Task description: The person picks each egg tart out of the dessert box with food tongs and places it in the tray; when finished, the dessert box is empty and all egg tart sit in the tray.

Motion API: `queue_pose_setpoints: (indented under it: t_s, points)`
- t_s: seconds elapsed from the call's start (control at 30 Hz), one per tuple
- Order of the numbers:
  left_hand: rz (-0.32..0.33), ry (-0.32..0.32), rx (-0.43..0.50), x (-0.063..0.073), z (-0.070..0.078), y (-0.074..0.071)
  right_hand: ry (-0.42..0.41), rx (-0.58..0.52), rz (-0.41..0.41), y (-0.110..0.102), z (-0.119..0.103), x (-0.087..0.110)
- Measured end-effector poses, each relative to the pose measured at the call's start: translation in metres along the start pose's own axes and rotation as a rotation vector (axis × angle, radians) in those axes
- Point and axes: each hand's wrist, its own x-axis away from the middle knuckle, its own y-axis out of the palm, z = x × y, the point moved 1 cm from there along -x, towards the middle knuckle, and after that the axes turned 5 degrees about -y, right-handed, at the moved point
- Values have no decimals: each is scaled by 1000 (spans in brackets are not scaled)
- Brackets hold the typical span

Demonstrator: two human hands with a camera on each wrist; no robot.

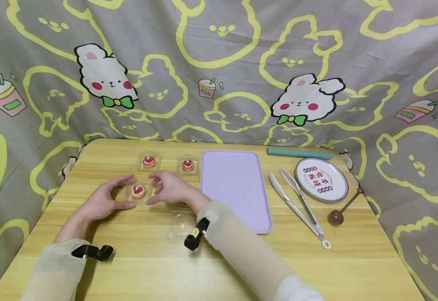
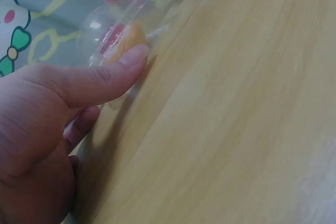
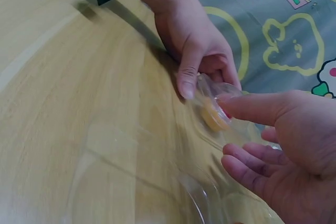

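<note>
A small red-topped tart (image 1: pixel 138 191) sits inside a clear plastic box (image 1: pixel 147 194) on the left part of the table. My left hand (image 1: pixel 104 200) holds this box from its left side, thumb along the near edge and fingers at the far edge. On the box's other side is my right hand (image 1: pixel 171 188), its thumb and fingers spread apart. From the right wrist, the right thumb (image 3: pixel 257 106) overlaps the tart, while the other fingers stay loose. Behind stand two more boxed tarts (image 1: pixel 148 161) (image 1: pixel 187 164). Another red-topped piece is mostly hidden beneath my right wrist.
An empty-looking clear box (image 1: pixel 179 225) lies under my right forearm. To the right come a lilac tray (image 1: pixel 238 188), tongs (image 1: pixel 298 202), a printed plate (image 1: pixel 322 179), a brown ball on a stick (image 1: pixel 335 217) and a teal roll (image 1: pixel 299 153). A patterned curtain (image 1: pixel 238 104) backs the table.
</note>
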Motion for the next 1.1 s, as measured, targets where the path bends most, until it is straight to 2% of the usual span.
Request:
queue_pose_setpoints:
  t_s: [0.37,0.5,0.7,0.83,1.1]
  points:
    - [0,-11,-20,5,2,2,49,197,-24,17,-5,-21]
    - [-40,6,12,4,4,2,102,195,-28,20,-7,-24]
    - [-95,-20,24,-1,2,-1,125,180,-3,22,-5,-25]
    - [-104,-35,26,-1,2,-2,140,146,20,24,-3,-25]
    - [-101,-29,32,0,4,0,92,156,63,25,1,-26]
